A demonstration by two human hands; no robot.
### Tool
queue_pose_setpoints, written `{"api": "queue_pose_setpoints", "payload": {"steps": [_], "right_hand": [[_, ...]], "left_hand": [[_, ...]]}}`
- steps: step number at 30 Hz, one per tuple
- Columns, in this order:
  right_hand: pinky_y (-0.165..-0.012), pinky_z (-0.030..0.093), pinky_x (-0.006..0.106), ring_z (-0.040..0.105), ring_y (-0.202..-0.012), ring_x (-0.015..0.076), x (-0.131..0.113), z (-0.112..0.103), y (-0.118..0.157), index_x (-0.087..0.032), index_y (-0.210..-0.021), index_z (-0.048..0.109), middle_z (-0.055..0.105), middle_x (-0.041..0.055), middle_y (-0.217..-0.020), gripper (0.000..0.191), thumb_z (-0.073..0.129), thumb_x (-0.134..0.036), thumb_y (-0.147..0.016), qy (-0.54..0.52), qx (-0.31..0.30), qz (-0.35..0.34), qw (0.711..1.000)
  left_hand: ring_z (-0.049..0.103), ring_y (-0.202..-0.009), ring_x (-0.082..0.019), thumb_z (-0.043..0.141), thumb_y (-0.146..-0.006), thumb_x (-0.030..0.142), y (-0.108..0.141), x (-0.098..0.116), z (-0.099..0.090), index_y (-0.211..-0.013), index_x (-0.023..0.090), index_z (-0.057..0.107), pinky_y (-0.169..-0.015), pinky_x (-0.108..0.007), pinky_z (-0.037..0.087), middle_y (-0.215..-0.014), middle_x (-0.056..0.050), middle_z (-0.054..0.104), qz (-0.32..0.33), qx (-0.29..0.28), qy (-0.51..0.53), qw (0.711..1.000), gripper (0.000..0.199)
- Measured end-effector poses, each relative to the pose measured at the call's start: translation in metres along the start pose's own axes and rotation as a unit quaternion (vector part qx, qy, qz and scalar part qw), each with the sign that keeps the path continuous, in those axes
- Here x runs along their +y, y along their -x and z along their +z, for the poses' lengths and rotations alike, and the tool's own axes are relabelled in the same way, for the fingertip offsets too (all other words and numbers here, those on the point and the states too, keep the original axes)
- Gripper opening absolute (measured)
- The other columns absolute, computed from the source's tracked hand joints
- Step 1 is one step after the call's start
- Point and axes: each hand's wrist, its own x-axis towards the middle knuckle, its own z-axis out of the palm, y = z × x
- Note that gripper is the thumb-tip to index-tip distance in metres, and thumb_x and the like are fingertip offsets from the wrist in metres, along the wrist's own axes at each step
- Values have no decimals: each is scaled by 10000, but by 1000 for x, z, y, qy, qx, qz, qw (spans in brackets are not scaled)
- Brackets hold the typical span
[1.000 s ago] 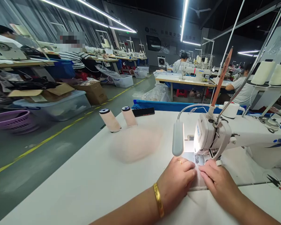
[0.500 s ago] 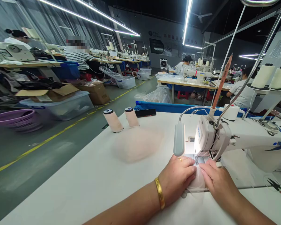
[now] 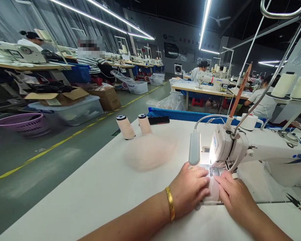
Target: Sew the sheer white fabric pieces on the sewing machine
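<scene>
A piece of sheer pale fabric (image 3: 214,191) lies under the needle area of a white sewing machine (image 3: 218,144). My left hand (image 3: 189,187), with a gold ring and bracelet, holds it from the left, fingers bent and close together. From the right, my right hand (image 3: 235,191) grips the cloth, thumb and index finger close to the presser foot. My fingers partly cover the fabric, and its edges are hard to make out. A lit lamp (image 3: 195,149) hangs just above my left fingertips. A sheer peach fabric heap (image 3: 150,152) rests farther left.
Two peach thread cones (image 3: 125,128) and a flat black object (image 3: 159,120) stand at the table's back. Red-handled snips (image 3: 299,206) lie at right. A pencil (image 3: 241,89) rises above the machine head. Co-workers sit at other machines beyond the aisle.
The camera view has turned slightly left, so the surroundings appear farther right. Both hands stay at the needle area on the fabric, with only slight finger movement.
</scene>
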Motion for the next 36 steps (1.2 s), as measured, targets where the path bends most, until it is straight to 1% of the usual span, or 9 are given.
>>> {"api": "queue_pose_setpoints", "payload": {"steps": [4, 8, 10, 13, 17, 22, 26, 30, 36], "right_hand": [[-716, 529, 339, 615, -860, 223, -3, -12, 5, -226, -1240, 612, 627, 92, -1080, 361, 426, -69, -973, -57, -40, -34, 997], [-773, 527, 344, 604, -885, 217, -5, -11, 5, -235, -976, 618, 634, 60, -1020, 206, 467, -97, -1004, -85, -62, -45, 993], [-757, 521, 345, 599, -838, 213, -5, -8, 3, -230, -913, 584, 642, 50, -953, 210, 446, -122, -1028, -95, -45, -52, 993], [-741, 523, 336, 616, -797, 205, -5, -4, 0, -234, -917, 572, 658, 33, -888, 224, 417, -166, -1063, -129, -20, -29, 991], [-741, 530, 329, 662, -827, 207, -6, -3, 0, -249, -995, 609, 712, 32, -949, 227, 406, -198, -1080, -154, 5, 25, 988], [-741, 490, 333, 629, -805, 207, -6, -5, 5, -248, -1000, 625, 703, 28, -912, 225, 423, -180, -1072, -121, 5, -26, 992], [-691, 426, 322, 569, -752, 195, -6, -11, 4, -226, -887, 601, 669, 14, -817, 240, 451, -111, -1034, -59, -23, -95, 993], [-705, 396, 331, 576, -773, 198, -6, -15, 4, -220, -959, 632, 683, 22, -846, 222, 468, -82, -1018, -20, -23, -118, 993], [-719, 379, 335, 557, -788, 204, -6, -14, 6, -217, -930, 628, 686, 15, -866, 183, 518, -92, -1006, -20, -36, -117, 992]], "left_hand": [[635, -998, -289, 893, -653, 597, 12, 16, -6, -917, 205, 649, -1002, -492, 413, -1070, -65, 697, -11, -51, 42, 998, 531], [615, -902, -219, 679, -818, 151, 17, 23, 6, -808, 202, 546, -925, -403, 453, -977, -35, 675, -13, -17, 20, 1000, 143], [578, -778, -192, 517, -803, 8, 14, 20, 14, -767, 209, 478, -781, -338, 459, -846, -22, 641, -19, 14, 10, 1000, 207], [523, -691, -190, 466, -781, 7, 7, 12, 21, -790, 224, 446, -639, -305, 417, -769, -10, 588, -38, 36, 34, 998, 218], [556, -759, -195, 533, -737, 57, 1, 5, 24, -958, 220, 535, -674, -299, 449, -853, -11, 607, -53, 29, 84, 995, 274], [506, -700, -193, 612, -793, 73, 4, 0, 23, -842, 220, 632, -616, -311, 372, -756, -15, 553, 7, 30, 13, 999, 156], [553, -820, -218, 693, -771, 98, 6, 2, 17, -797, 204, 622, -728, -358, 422, -883, -45, 626, 52, 43, -6, 998, 130], [632, -973, -210, 574, -889, 47, 7, 4, 14, -833, 195, 617, -908, -376, 453, -877, -34, 691, 103, 40, 19, 994, 164], [613, -715, -155, 530, -881, 46, 11, 3, 17, -789, 201, 615, -993, -391, 441, -823, -7, 707, 115, 29, 23, 993, 199]]}}
